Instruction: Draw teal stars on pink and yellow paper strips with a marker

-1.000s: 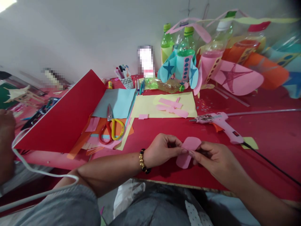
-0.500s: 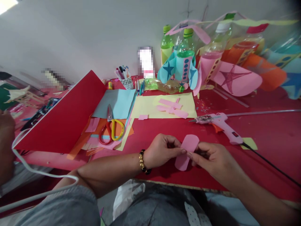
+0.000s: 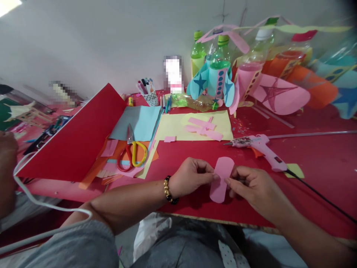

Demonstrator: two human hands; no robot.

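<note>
Over the front of the red table, a pink paper strip (image 3: 222,169) with rounded ends is held between both hands, standing roughly lengthwise. My left hand (image 3: 192,178) pinches its left edge between thumb and fingers. On the opposite edge, near the middle, my right hand (image 3: 251,186) has its thumb on the paper, with the fingers partly hidden behind it. A pink glue gun (image 3: 263,147) lies to the right, beyond my right hand. Several pink paper strips (image 3: 205,126) rest on a yellow sheet (image 3: 170,124) farther back.
Scissors (image 3: 131,150) lie on coloured paper scraps at left, near a tilted red board (image 3: 80,137). Decorated bottles (image 3: 220,70) line the back right. A pen cup (image 3: 149,96) stands at the wall. Another person's hand (image 3: 7,167) shows at far left, beside a white cable (image 3: 52,207).
The pink paper strip has turned slightly more upright and flatter toward me. Both hands keep hold of its edges, shifting only a little.
</note>
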